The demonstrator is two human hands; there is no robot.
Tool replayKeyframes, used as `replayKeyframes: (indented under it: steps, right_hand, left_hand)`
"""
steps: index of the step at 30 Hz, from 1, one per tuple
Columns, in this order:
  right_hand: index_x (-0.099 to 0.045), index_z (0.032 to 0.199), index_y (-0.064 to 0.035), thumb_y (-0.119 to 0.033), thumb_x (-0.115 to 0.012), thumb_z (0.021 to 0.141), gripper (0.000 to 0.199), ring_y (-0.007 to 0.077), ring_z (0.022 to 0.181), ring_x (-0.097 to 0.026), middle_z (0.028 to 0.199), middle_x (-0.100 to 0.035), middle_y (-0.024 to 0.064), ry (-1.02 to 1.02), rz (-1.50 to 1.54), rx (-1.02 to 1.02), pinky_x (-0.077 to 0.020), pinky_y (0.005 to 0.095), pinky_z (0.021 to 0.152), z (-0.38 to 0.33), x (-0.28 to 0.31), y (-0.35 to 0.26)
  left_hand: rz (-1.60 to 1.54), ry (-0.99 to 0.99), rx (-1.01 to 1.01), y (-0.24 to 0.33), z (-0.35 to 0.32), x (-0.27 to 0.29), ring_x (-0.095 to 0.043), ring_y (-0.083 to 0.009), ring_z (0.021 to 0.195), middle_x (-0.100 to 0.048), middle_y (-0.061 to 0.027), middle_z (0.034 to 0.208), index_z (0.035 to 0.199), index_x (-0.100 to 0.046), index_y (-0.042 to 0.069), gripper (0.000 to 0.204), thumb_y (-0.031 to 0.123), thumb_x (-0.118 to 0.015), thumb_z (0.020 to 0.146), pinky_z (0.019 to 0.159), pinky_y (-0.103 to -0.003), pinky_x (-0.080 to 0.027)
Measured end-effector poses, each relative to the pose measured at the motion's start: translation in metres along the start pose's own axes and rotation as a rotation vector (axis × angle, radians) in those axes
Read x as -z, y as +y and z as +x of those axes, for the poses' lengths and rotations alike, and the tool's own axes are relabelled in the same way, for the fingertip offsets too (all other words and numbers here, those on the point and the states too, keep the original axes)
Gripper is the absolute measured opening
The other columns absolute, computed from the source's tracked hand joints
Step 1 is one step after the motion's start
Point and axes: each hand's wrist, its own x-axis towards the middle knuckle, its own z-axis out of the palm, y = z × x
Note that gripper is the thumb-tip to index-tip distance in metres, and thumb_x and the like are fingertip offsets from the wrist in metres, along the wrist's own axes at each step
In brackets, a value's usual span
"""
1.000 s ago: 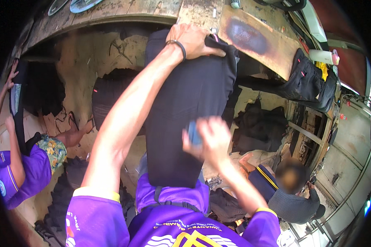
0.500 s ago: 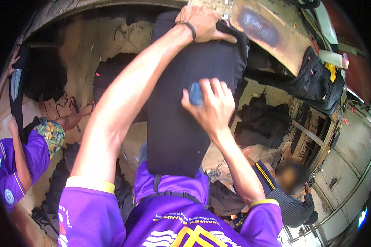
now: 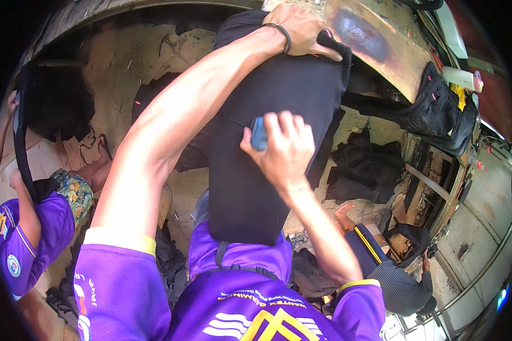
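Hands (image 3: 287, 149) over smooth black fabric (image 3: 247, 193), rounded blue block (image 3: 259, 134) in the right.

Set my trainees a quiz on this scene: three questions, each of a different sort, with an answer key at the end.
1. Which hand holds the blue block?
2. True or false: the left hand rests at the end of the black cloth nearest the person's waist.
3. In the picture, the stained board lies: (a) left of the left hand; (b) right of it; (c) beneath it.

Key: 1. The right hand. 2. False; it is at the far end. 3. (b).
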Motion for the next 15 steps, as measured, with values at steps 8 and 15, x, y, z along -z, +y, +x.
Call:
replayKeyframes:
  steps: [8, 15]
  right_hand:
    - [-0.07, 0.095, -0.0082, -0.031, -0.087, 0.074, 0.036, 0.0286, 0.083, -0.062, 0.088, -0.059, 0.0092, -0.25, 0.35, 0.162, -0.0465, 0.043, 0.071, -0.115, 0.017, -0.038]
    - [-0.069, 0.1, -0.0069, -0.028, -0.086, 0.075, 0.037, 0.0307, 0.085, -0.061, 0.092, -0.06, 0.0113, -0.032, 0.12, 0.147, -0.0481, 0.0439, 0.074, -0.079, -0.001, -0.059]
  left_hand:
    - [-0.005, 0.045, 0.034, 0.0, 0.001, -0.001, -0.079, -0.031, 0.1, -0.082, -0.009, 0.101, 0.121, -0.083, 0.031, 0.082, 0.096, -0.065, 0.074, 0.084, -0.044, -0.064]
    - [0.062, -0.072, -0.008, -0.001, -0.007, 0.013, -0.079, -0.0312, 0.103, -0.082, -0.0129, 0.105, 0.116, -0.084, 0.02, 0.08, 0.09, -0.059, 0.086, 0.084, -0.046, -0.065]
